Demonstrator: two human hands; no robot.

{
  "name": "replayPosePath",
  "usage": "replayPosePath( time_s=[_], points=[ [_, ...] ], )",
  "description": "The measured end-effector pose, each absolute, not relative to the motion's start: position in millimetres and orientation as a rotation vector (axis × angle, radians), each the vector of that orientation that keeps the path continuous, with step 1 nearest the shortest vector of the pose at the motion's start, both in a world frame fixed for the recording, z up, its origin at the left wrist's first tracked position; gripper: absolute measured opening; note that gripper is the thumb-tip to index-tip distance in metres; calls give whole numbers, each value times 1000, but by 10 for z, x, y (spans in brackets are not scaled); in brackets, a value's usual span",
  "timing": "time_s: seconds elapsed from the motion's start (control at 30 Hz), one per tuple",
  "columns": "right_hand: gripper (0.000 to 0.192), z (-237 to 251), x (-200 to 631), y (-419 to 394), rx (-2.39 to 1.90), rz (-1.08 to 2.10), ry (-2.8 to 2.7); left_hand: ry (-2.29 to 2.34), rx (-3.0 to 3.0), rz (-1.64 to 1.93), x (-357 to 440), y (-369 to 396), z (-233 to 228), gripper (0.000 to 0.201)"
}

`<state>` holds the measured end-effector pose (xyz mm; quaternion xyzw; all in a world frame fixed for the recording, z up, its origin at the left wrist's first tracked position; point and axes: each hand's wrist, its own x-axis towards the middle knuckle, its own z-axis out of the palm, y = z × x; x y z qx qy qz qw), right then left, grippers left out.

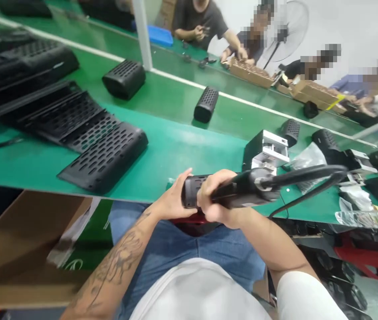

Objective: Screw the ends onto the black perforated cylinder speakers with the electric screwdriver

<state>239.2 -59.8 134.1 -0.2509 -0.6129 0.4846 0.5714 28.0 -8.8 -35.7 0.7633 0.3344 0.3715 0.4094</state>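
Observation:
My left hand [173, 198] holds a black perforated speaker shell [192, 190] just past the front edge of the green table [175, 151], above my lap. My right hand [216, 200] is wrapped around a black corded power tool [245, 190], whose tip presses against that shell. The tool's black cable [309, 175] loops off to the right. Both hands touch each other around the shell.
A row of black perforated grilles [85, 133] lies at the left. Single shells [124, 78] [205, 103] rest further back. A white and black fixture [265, 151], plastic bags and more shells crowd the right. A cardboard box [25, 240] stands lower left. Other people work across the table.

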Motion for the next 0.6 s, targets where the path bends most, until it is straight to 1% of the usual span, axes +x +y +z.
replayPosePath(
  time_s=[0.07, 0.13, 0.17, 0.27, 0.33, 0.4, 0.5, 0.6],
  points=[
    [60, 1494, 2668, -597, -560, 1007, -1345, 861, 1924, 920, 169, -90, -344, 123],
    [62, 1618, 3088, -568, -652, 797, -1228, 924, 1905, 914, 98, -63, -318, 109],
    [61, 1648, 3329, -537, -731, 655, -1164, 972, 1874, 922, 97, -28, -303, 106],
    [63, 1573, 4028, -377, -1010, 267, -980, 1124, 1715, 1022, 300, 221, -249, 111],
    [69, 1422, 4367, -269, -1094, 132, -902, 1204, 1623, 1143, 622, 511, -189, 113],
    [69, 1261, 4558, -210, -1107, 103, -882, 1246, 1583, 1242, 1059, 865, -98, 115],
    [58, 1111, 4607, -241, -1084, 171, -917, 1288, 1567, 1270, 1809, 1401, 76, 114],
    [50, 1097, 4523, -363, -1035, 254, -939, 1385, 1578, 1215, 2529, 1834, 209, 115]
  ],
)
